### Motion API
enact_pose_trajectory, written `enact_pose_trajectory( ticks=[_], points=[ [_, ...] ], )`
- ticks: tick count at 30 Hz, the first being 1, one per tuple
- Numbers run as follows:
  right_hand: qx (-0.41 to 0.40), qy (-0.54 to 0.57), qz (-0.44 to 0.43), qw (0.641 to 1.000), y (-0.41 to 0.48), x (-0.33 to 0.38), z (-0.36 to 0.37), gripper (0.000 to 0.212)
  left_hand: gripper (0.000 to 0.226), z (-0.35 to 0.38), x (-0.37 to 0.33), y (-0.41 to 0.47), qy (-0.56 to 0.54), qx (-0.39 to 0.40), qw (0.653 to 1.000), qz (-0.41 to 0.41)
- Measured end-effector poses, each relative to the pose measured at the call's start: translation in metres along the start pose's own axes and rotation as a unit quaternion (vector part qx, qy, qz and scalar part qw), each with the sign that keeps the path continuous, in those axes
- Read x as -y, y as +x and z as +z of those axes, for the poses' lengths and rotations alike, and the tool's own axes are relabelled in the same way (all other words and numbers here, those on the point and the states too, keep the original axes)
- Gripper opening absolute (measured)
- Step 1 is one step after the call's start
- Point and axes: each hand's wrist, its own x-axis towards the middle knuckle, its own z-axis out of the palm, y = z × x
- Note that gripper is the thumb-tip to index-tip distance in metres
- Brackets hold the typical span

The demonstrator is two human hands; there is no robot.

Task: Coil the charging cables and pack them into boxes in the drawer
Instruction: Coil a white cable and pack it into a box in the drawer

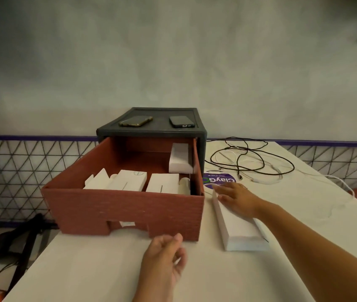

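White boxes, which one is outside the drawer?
The long white box lying on the table to the right of the red drawer, with the right hand resting on its far end. The other boxes all sit inside the drawer.

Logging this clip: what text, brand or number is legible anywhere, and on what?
"ClayG": upside down to the camera, on the purple sticker on the table; the rest is unclear.
Smaller line on that sticker: too blurred to read.
On the white boxes and phones: nothing legible.

a purple sticker [219, 181] just right of the drawer [125, 210] reads "clayg", upside down from here; its small line above is too blurred to read.
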Motion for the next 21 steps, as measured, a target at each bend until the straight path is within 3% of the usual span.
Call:
enact_pose_trajectory(
  ticks=[3,7,12,15,21],
  points=[
    [-0.013,0.003,0.021,1.0,-0.012,-0.003,0.009,0.045,0.016,0.008,0.017,-0.01,0.171,0.053,0.983,0.047],
    [-0.011,0.004,0.044,0.999,-0.027,-0.003,0.017,0.044,0.037,0.012,0.032,-0.024,0.394,0.094,0.909,0.093],
    [-0.021,0.036,0.073,0.996,-0.048,0.006,0.024,0.054,0.075,0.013,0.049,-0.04,0.54,0.115,0.812,0.188],
    [-0.042,0.064,0.115,0.99,-0.061,0.01,0.027,0.049,0.065,0.015,0.051,-0.048,0.589,0.136,0.759,0.243],
    [-0.064,0.091,0.179,0.978,-0.084,0.009,0.031,0.044,0.045,0.009,0.052,-0.045,0.567,0.194,0.759,0.252]
  ],
)
